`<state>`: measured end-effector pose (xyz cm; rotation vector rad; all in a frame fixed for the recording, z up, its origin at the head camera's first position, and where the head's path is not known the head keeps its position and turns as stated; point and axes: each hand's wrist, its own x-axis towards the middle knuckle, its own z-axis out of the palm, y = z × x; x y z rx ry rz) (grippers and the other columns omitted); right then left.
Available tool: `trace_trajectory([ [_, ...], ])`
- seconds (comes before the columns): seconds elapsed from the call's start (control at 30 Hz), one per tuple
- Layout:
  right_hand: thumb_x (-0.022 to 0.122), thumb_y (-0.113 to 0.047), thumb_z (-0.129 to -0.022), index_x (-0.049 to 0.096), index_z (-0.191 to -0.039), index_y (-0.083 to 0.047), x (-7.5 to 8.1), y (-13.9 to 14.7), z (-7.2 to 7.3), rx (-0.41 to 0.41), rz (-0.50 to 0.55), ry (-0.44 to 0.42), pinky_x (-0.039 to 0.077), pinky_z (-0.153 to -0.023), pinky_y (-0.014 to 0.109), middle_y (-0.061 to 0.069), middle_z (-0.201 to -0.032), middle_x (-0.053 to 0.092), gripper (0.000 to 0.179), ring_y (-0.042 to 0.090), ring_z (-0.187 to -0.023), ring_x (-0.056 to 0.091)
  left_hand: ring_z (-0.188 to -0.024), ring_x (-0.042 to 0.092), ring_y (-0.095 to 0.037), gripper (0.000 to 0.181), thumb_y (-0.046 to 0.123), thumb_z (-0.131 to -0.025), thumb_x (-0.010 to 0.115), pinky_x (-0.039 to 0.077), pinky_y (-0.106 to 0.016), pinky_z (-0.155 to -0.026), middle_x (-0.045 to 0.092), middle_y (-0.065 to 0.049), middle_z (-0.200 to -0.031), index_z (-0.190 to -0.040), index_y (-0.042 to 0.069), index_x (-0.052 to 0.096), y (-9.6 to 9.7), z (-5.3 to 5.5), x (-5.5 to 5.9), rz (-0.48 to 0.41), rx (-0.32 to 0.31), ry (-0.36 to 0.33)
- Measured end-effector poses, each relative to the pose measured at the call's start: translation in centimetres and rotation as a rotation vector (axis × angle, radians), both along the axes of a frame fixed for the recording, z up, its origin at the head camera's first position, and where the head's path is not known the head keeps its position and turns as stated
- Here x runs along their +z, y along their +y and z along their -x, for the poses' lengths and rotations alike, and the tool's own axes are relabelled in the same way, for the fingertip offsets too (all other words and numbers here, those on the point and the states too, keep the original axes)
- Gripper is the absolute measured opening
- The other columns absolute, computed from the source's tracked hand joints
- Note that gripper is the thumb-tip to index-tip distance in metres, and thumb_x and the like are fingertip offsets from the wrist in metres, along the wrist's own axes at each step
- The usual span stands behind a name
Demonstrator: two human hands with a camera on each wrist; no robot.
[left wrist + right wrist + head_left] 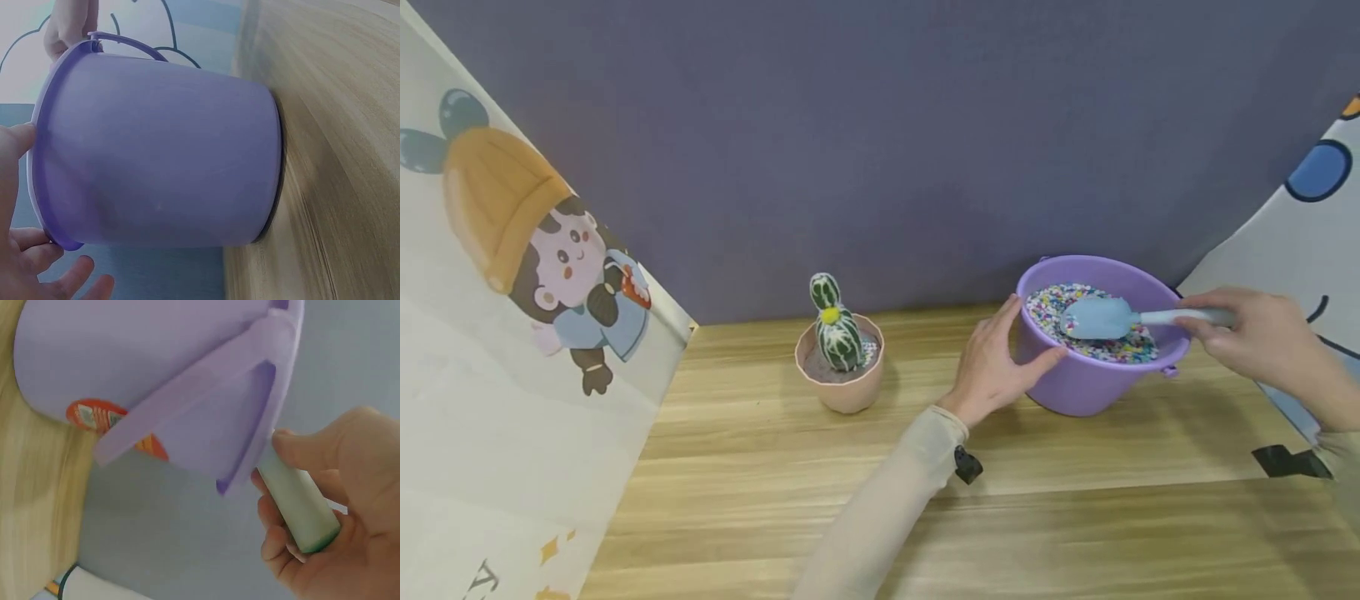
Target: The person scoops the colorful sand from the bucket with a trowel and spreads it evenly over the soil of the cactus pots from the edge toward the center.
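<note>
- Head view: purple bucket (1078,392) upright on the wood-grain table (737,483), right of centre, near the dark panel (887,150) behind; coloured beads (1138,346) inside, below rim level.
- Head view: left hand (996,358) at the bucket's near left side; fingers mostly straight, set against the rim; thumb spread apart, laid on the rim's near edge.
- Head view: right hand (1251,333) at the bucket's right side, gripping the handle of a blue scoop (1097,318); blade within the bucket's mouth, directed left, over the beads; depth in them impossible to tell.
- Head view: pink pot (847,392) on the table, well left of the bucket; cactus (838,343) upright in it, with small coloured bits (870,350) at its right.
- Head view, far left: cartoon figure (583,275) on a pale panel (497,417).
- Left wrist view: bucket sideways in the frame, base on the table; left thumb on the rim, another fingertip touching it farther along, other fingers loose; right hand partly visible beyond.
- Right wrist view: right thumb and fingers curled round the scoop's pale, green-ended handle; bail (187,392) slanting across the bucket's outer wall, partly over an orange-red sticker (94,414).
</note>
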<state>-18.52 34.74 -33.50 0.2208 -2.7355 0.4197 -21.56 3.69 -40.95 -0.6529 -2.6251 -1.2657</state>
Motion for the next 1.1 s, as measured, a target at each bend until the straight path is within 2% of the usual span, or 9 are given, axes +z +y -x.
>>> trace_trajectory([
  [0.17, 0.078, -0.014, -0.093, 0.079, -0.111, 0.003, -0.5, -1.6, 0.9, 0.078, 0.03, -0.006, 0.035, -0.054, 0.027, 0.027, -0.1, 0.075, 0.025, 0.013, -0.061, 0.047, -0.154, 0.044, -0.022, 0.093, 0.069, -0.094, 0.066, 0.043, -0.051, -0.123, 0.033, 0.006, -0.175, -0.169, 0.025, 0.032, 0.1, 0.0, -0.1, -0.001, 0.009, 0.004],
  [0.37, 0.077, -0.016, -0.096, 0.078, -0.116, 0.002, -1.2, -1.7, 0.7, 0.074, 0.087, -0.036, 0.03, -0.054, 0.029, 0.029, -0.104, 0.074, 0.028, 0.012, -0.057, 0.037, -0.155, 0.044, -0.022, 0.094, 0.07, -0.095, 0.066, 0.043, -0.051, -0.124, 0.032, 0.006, -0.175, -0.169, 0.024, 0.032, 0.0, 0.0, -0.2, -0.002, -0.006, 0.009],
  [0.53, 0.078, -0.015, -0.095, 0.078, -0.115, 0.002, -0.7, -0.9, 0.5, 0.055, 0.11, -0.001, 0.028, -0.048, 0.031, 0.029, -0.1, 0.074, 0.026, 0.008, -0.05, 0.034, -0.155, 0.044, -0.021, 0.094, 0.07, -0.094, 0.066, 0.043, -0.05, -0.124, 0.031, 0.008, -0.175, -0.169, 0.025, 0.031, 0.1, -0.1, -0.1, 0.007, 0.003, 0.009],
  [0.67, 0.076, -0.016, -0.097, 0.077, -0.115, 0.005, -0.2, -0.1, 0.1, 0.006, 0.117, 0.004, 0.028, -0.046, 0.029, 0.034, -0.104, 0.073, 0.028, 0.007, -0.048, 0.032, -0.155, 0.044, -0.021, 0.095, 0.07, -0.094, 0.067, 0.043, -0.05, -0.124, 0.031, 0.008, -0.175, -0.169, 0.025, 0.031, 0.0, -0.1, -0.1, 0.008, 0.004, 0.006],
  [0.9, 0.072, -0.023, -0.102, 0.076, -0.118, 0.005, 0.2, 0.7, -0.4, -0.064, 0.162, -0.036, 0.031, -0.053, 0.026, 0.036, -0.107, 0.072, 0.033, 0.009, -0.061, 0.041, -0.154, 0.045, -0.022, 0.095, 0.07, -0.093, 0.068, 0.044, -0.051, -0.123, 0.032, 0.007, -0.175, -0.169, 0.026, 0.031, 0.0, 0.1, -0.2, 0.006, 0.016, 0.012],
  [0.97, 0.072, -0.027, -0.102, 0.077, -0.118, 0.002, 0.3, 0.8, -0.5, -0.08, 0.192, -0.046, 0.032, -0.054, 0.026, 0.028, -0.101, 0.075, 0.033, 0.009, -0.064, 0.043, -0.153, 0.045, -0.021, 0.095, 0.07, -0.093, 0.067, 0.044, -0.05, -0.123, 0.033, 0.007, -0.175, -0.169, 0.026, 0.031, 0.0, 0.1, -0.2, 0.008, 0.02, 0.015],
  [1.03, 0.072, -0.029, -0.102, 0.077, -0.119, 0.0, 0.4, 0.9, -0.6, -0.084, 0.218, -0.055, 0.033, -0.055, 0.026, 0.006, -0.091, 0.077, 0.034, 0.009, -0.066, 0.044, -0.153, 0.046, -0.021, 0.095, 0.07, -0.094, 0.067, 0.045, -0.05, -0.122, 0.034, 0.006, -0.174, -0.169, 0.026, 0.031, 0.0, 0.1, -0.2, 0.01, 0.02, 0.014],
  [1.1, 0.072, -0.031, -0.102, 0.078, -0.119, -0.001, 0.5, 0.9, -0.7, -0.089, 0.233, -0.06, 0.033, -0.056, 0.026, -0.016, -0.084, 0.071, 0.035, 0.008, -0.067, 0.045, -0.154, 0.045, -0.021, 0.094, 0.071, -0.094, 0.066, 0.045, -0.051, -0.122, 0.033, 0.006, -0.174, -0.169, 0.026, 0.031, 0.0, 0.1, -0.3, 0.009, 0.016, 0.008],
])
